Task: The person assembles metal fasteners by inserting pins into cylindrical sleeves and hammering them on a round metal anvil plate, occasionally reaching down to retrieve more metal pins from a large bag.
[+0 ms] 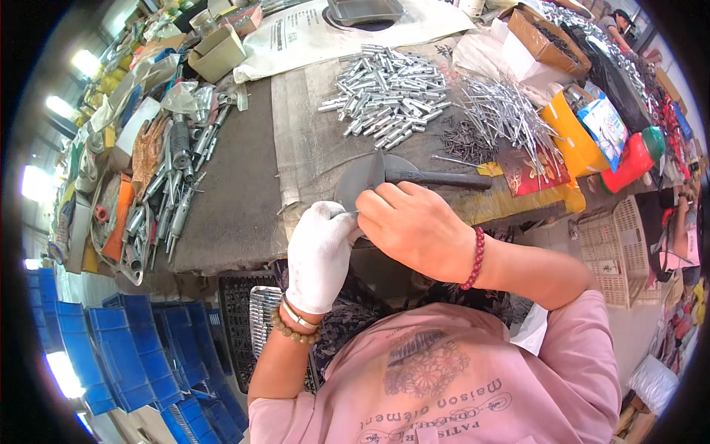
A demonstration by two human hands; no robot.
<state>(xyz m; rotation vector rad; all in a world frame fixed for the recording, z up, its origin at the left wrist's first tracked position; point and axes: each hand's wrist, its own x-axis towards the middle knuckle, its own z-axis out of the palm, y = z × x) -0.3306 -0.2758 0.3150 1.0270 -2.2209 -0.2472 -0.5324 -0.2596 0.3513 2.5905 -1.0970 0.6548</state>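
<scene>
My left hand [319,255], in a white glove, is closed with its fingertips pinched together at the table's near edge. My bare right hand [414,226] is closed too, knuckles up, right against the left fingertips. A thin pale sliver shows between the two hands, but its kind cannot be made out. Just beyond them lies a hammer [436,178], its head resting on a round dark metal block [353,179] and its handle pointing right. Farther back is a heap of short silvery metal tubes [392,92]. To its right lie long thin metal rods [510,118] and a small pile of dark pins [466,144].
Metal tools and tube parts [181,163] crowd the table's left side. A yellow container [573,129] and a red bottle [634,159] stand right. Behind are cardboard boxes [547,41] and a dark tray [362,10]. Blue bins [126,348] stack lower left; a beige crate [614,248] sits right.
</scene>
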